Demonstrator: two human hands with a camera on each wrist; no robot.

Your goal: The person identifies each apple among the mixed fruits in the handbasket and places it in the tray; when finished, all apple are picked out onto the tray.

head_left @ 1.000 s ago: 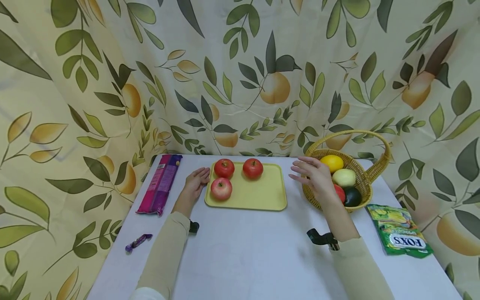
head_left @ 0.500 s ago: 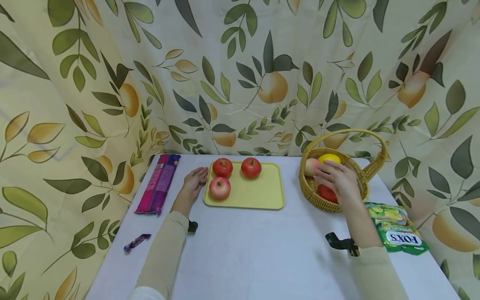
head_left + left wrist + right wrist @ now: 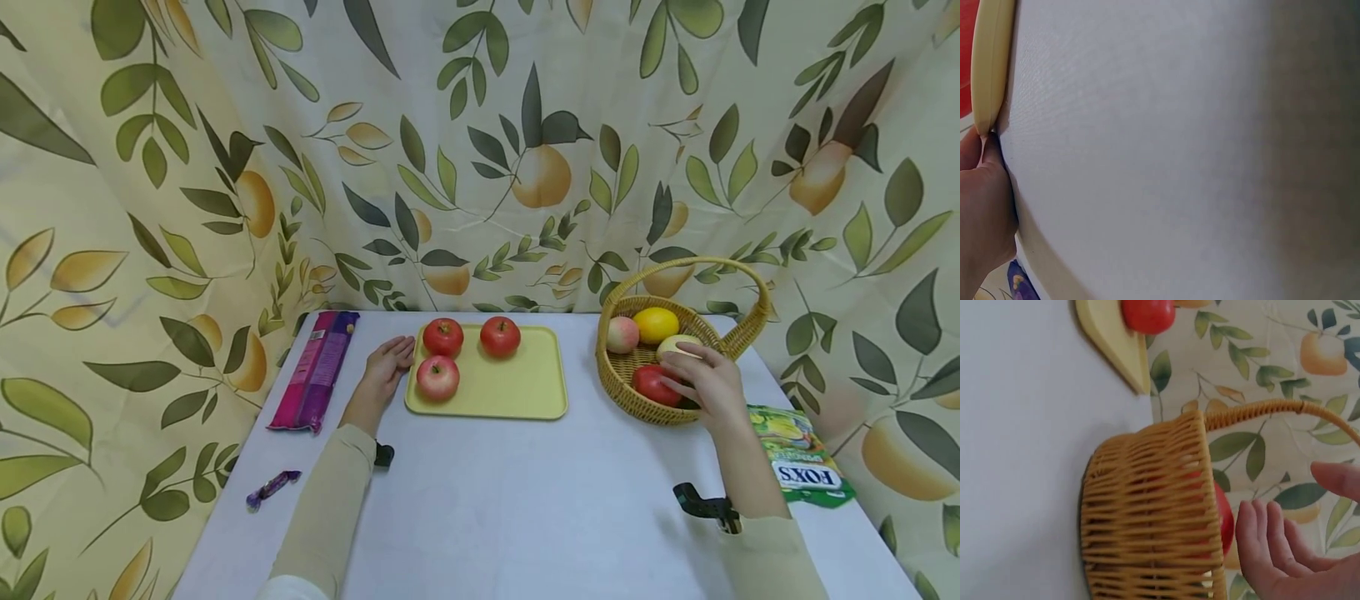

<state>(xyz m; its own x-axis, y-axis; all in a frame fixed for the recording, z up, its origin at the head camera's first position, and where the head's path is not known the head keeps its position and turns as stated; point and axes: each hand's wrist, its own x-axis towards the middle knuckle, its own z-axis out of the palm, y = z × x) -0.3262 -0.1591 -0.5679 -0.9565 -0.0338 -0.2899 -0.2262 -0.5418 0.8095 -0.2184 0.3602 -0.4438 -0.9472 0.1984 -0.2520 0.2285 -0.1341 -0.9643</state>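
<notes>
My left hand (image 3: pixel 385 368) pinches the left edge of a yellow tray (image 3: pixel 517 400); in the left wrist view its thumb and a finger meet at the tray's rim (image 3: pixel 991 69). Two deep red round fruits (image 3: pixel 442 337) and a pinkish red apple (image 3: pixel 438 378) sit on the tray. Over the right side of a wicker basket (image 3: pixel 630 398), my right hand (image 3: pixel 708 379) hovers with fingers extended, holding nothing. Inside the basket lie a peach (image 3: pixel 622 335), a lemon (image 3: pixel 656 324), a pale round fruit (image 3: pixel 677 345) and a red fruit (image 3: pixel 654 384). My right hand partly hides the contents.
The basket's tall handle (image 3: pixel 693 261) arches over it. A green FOX'S packet (image 3: pixel 802 458) lies right of the basket. To the left are a pink and purple packet (image 3: pixel 315 371) and a small purple wrapped candy (image 3: pixel 272 490). A patterned curtain (image 3: pixel 487 167) hangs behind.
My right hand has moved right, from the basket's left side to its right side. The peach has come into view, while the dark fruit is now mostly hidden. My left hand stays at the tray.
</notes>
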